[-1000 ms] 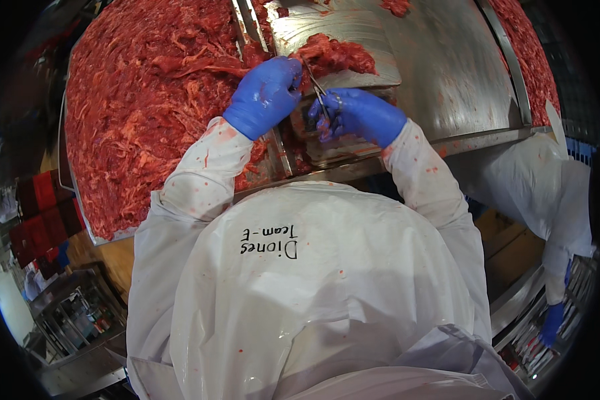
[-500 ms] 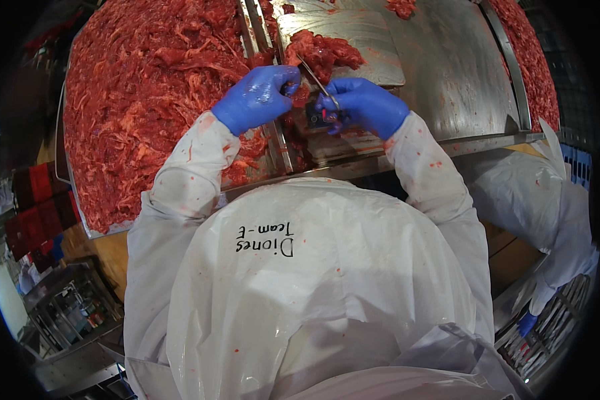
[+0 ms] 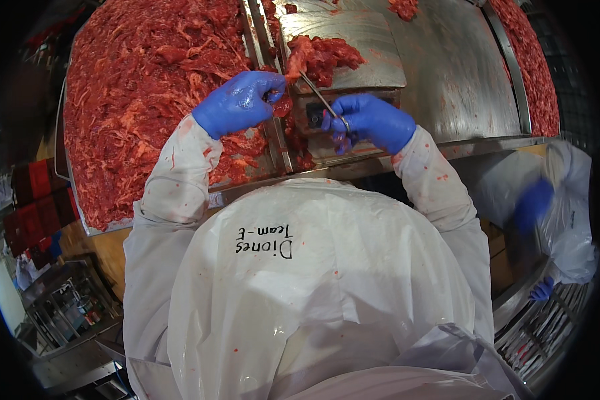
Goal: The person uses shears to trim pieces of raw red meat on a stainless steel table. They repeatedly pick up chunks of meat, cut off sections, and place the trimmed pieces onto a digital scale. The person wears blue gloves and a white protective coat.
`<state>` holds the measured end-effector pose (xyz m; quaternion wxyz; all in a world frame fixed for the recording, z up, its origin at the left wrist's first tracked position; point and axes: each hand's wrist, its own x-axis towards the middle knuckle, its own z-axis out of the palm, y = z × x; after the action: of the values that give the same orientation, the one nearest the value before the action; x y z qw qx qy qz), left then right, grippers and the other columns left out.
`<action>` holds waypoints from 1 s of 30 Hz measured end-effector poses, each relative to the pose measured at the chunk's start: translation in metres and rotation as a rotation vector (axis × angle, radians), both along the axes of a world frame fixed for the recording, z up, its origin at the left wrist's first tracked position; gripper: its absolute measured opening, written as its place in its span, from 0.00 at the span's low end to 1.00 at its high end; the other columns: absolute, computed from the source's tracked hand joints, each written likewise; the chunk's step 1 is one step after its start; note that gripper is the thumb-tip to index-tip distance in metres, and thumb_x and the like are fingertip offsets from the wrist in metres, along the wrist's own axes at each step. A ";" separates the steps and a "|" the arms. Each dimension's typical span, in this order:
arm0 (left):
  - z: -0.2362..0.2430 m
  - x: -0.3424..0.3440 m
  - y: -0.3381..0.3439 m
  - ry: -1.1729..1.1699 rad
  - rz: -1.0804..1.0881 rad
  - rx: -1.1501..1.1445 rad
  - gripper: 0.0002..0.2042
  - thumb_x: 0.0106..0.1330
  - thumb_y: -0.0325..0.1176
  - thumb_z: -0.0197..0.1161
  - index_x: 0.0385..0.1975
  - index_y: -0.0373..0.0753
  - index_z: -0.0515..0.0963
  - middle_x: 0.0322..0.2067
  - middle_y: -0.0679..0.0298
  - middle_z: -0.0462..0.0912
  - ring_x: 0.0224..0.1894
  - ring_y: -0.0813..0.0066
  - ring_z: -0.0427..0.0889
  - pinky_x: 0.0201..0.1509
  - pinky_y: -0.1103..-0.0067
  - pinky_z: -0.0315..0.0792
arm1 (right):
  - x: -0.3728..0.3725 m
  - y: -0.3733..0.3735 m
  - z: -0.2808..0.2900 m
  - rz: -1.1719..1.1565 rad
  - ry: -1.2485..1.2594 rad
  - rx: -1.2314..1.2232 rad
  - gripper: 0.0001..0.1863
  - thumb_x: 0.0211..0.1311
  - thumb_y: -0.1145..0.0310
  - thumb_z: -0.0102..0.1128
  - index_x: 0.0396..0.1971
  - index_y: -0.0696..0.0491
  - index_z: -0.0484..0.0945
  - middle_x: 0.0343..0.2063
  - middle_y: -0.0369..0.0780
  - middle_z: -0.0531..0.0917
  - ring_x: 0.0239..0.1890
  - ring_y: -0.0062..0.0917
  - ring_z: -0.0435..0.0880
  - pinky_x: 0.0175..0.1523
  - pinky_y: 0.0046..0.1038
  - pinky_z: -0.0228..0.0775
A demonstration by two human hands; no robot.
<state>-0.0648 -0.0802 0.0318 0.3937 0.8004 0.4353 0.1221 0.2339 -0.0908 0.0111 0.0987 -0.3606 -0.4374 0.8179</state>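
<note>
My left hand (image 3: pixel 237 101), in a wet blue glove, pinches the near end of a piece of red meat (image 3: pixel 323 59). That piece lies mostly on the metal scale plate (image 3: pixel 373 37), with a paler strip drawn toward my fingers. In my gloved right hand (image 3: pixel 375 121) is a slim metal tool with a finger loop, which looks like scissors (image 3: pixel 323 99). Its tip touches or nearly touches the pale strip. The scale's dark panel (image 3: pixel 313 115) shows between my hands.
To the left, a large tray (image 3: pixel 95 231) is heaped with meat trimmings (image 3: pixel 147 80). A metal divider (image 3: pixel 277 143) separates it from the steel table (image 3: pixel 457 87). More meat (image 3: pixel 530 60) lies beyond a rail at far right. A co-worker in white (image 3: pixel 570 213) stands at the right.
My hands have moved slightly apart and nearer me. A pale strip of the meat now stretches toward my left fingers, and the scale panel is more exposed. The co-worker's gloved hand has moved up.
</note>
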 end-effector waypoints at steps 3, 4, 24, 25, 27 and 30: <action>-0.006 0.019 -0.009 -0.056 -0.112 -0.020 0.06 0.52 0.20 0.58 0.29 0.33 0.71 0.23 0.50 0.72 0.26 0.55 0.73 0.33 0.65 0.69 | -0.008 -0.001 0.002 0.011 0.025 -0.094 0.15 0.69 0.59 0.69 0.45 0.55 0.81 0.33 0.35 0.83 0.35 0.21 0.84 0.45 0.31 0.84; -0.009 0.027 -0.014 -0.075 -0.149 -0.025 0.06 0.52 0.20 0.58 0.27 0.33 0.70 0.23 0.50 0.71 0.26 0.55 0.73 0.32 0.64 0.68 | -0.015 0.005 -0.001 -0.002 0.021 -0.060 0.15 0.69 0.59 0.69 0.45 0.55 0.81 0.33 0.35 0.83 0.35 0.21 0.84 0.45 0.31 0.84; 0.027 0.052 -0.013 0.158 -0.243 0.231 0.04 0.54 0.25 0.60 0.29 0.39 0.79 0.28 0.52 0.80 0.34 0.46 0.82 0.35 0.60 0.74 | -0.033 0.006 0.015 -0.266 0.111 -0.035 0.17 0.72 0.51 0.65 0.42 0.51 0.82 0.35 0.35 0.85 0.33 0.20 0.85 0.46 0.26 0.83; 0.028 0.054 -0.012 0.186 -0.248 0.220 0.04 0.54 0.25 0.60 0.29 0.39 0.78 0.28 0.52 0.80 0.34 0.46 0.82 0.35 0.60 0.74 | -0.033 0.007 0.013 -0.278 0.090 -0.030 0.16 0.72 0.52 0.64 0.44 0.51 0.81 0.36 0.35 0.85 0.35 0.20 0.86 0.47 0.27 0.83; 0.027 0.055 -0.012 0.139 -0.264 0.245 0.04 0.54 0.24 0.60 0.28 0.38 0.77 0.28 0.51 0.80 0.34 0.46 0.82 0.35 0.60 0.74 | -0.030 0.007 0.007 -0.300 0.048 -0.024 0.15 0.74 0.54 0.62 0.48 0.51 0.81 0.39 0.35 0.86 0.40 0.22 0.87 0.48 0.29 0.82; 0.024 0.053 -0.010 0.058 -0.249 0.237 0.04 0.53 0.22 0.60 0.27 0.37 0.75 0.28 0.50 0.79 0.33 0.46 0.81 0.35 0.60 0.73 | -0.030 0.004 0.014 -0.335 -0.001 0.043 0.16 0.72 0.53 0.66 0.43 0.52 0.81 0.35 0.35 0.85 0.37 0.20 0.87 0.46 0.28 0.83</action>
<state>-0.0117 -0.0907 0.0555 0.2962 0.8920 0.3266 0.0999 0.2042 -0.0863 0.0249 0.2412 -0.4265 -0.3886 0.7803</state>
